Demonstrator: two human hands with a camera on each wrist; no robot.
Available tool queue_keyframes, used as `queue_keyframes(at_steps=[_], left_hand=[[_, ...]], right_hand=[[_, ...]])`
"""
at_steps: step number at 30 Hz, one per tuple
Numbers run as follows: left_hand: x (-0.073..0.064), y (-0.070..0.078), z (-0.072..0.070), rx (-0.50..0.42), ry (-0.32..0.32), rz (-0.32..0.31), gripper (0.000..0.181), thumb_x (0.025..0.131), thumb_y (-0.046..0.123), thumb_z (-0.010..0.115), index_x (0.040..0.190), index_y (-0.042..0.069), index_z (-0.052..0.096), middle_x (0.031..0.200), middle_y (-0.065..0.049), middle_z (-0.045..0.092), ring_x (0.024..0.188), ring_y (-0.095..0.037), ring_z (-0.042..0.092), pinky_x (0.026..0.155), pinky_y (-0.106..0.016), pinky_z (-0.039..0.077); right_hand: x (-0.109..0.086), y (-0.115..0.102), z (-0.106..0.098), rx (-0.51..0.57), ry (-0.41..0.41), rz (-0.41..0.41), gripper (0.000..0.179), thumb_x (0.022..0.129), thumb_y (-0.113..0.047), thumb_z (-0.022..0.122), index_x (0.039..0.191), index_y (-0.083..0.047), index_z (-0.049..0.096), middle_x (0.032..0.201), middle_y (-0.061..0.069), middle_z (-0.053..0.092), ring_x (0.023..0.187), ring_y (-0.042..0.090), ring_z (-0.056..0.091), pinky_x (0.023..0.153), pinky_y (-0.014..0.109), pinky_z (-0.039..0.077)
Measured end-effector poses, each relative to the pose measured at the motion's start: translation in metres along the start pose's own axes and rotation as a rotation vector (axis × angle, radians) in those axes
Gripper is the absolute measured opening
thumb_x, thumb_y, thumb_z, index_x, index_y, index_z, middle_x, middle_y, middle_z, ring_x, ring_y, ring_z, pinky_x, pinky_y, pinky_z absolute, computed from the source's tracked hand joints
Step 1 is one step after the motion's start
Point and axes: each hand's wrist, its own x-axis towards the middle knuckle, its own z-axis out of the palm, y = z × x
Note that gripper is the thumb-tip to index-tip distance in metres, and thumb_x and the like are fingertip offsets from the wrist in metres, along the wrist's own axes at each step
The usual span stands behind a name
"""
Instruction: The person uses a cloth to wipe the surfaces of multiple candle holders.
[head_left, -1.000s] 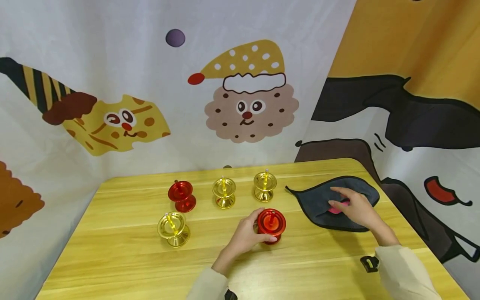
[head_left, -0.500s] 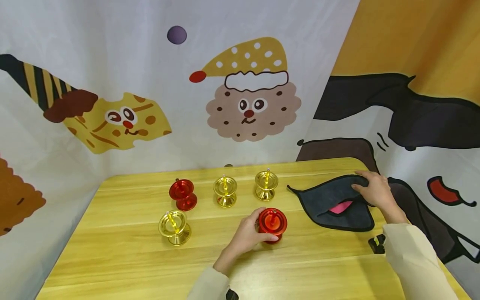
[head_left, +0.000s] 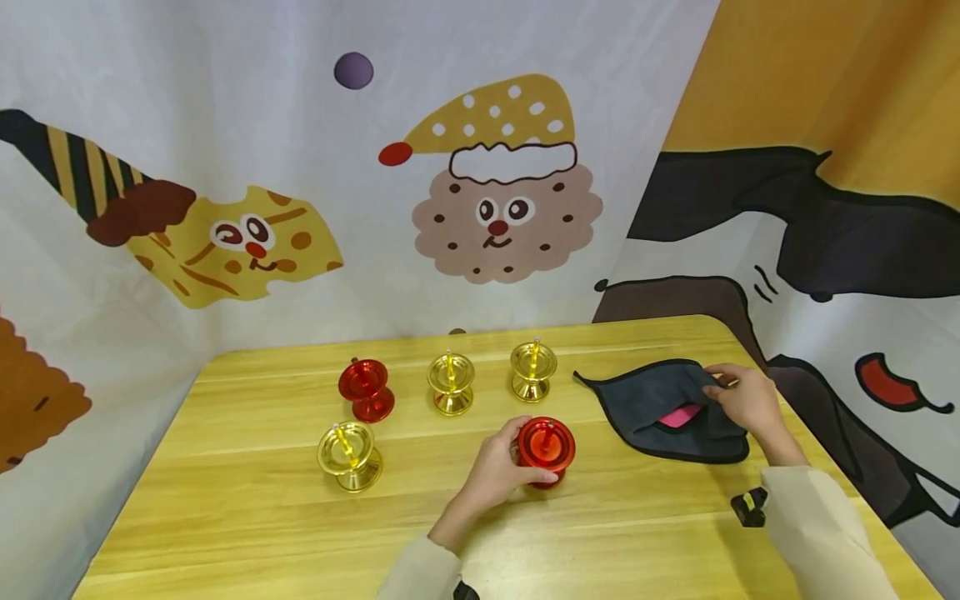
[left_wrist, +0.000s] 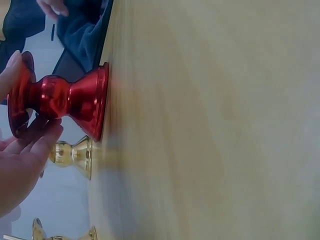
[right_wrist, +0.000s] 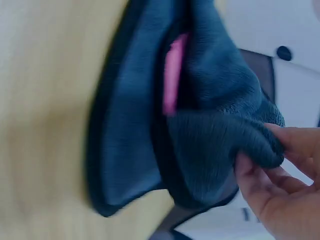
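Right hand [head_left: 746, 407]: fingers [right_wrist: 255, 185] pinch right edge of dark cloth [head_left: 637, 412]; from them its long axis runs left, tapering to a thin tip. Left of cloth, left hand [head_left: 489, 473] grips upright red stand [head_left: 547, 448], nearer that hand, on surface [head_left: 300, 542].

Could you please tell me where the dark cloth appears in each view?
Head: the dark cloth is right of centre.
Left wrist: at the upper left.
Right wrist: in the middle, running up to the top edge.
Shared landmark: the right hand, next to it in all three.
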Motion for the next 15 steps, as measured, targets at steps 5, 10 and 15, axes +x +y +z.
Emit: queue_keyframes(at_steps=[5,10,15], left_hand=[[-0.001,0.001,0.0,-0.069,0.002,-0.003,0.083,0.06,0.014,0.086,0.13,-0.001,0.043,0.117,-0.011,0.057,0.102,-0.023,0.058,0.086,-0.029,0.049],[-0.002,0.008,-0.002,-0.101,0.009,-0.007,0.081,0.061,0.014,0.085,0.129,0.0,0.044,0.117,-0.011,0.056,0.102,-0.024,0.059,0.084,-0.028,0.05],[-0.003,0.02,-0.003,-0.131,0.005,0.03,0.077,0.062,0.013,0.085,0.127,-0.001,0.045,0.115,-0.01,0.058,0.102,-0.021,0.058,0.085,-0.029,0.05]], right_hand=[[-0.006,-0.024,-0.019,0.074,-0.002,-0.063,0.026,0.085,-0.004,0.063,0.107,0.008,0.061,0.091,0.025,0.061,0.079,0.036,0.058,0.054,0.029,0.046],[-0.014,-0.058,-0.034,0.197,-0.088,-0.093,0.028,0.089,-0.011,0.059,0.111,0.008,0.06,0.1,0.024,0.061,0.079,0.011,0.059,0.059,0.021,0.049],[-0.028,-0.091,-0.03,0.355,-0.143,-0.163,0.026,0.088,-0.009,0.061,0.11,0.006,0.062,0.104,0.021,0.061,0.082,-0.002,0.058,0.067,0.013,0.05]])
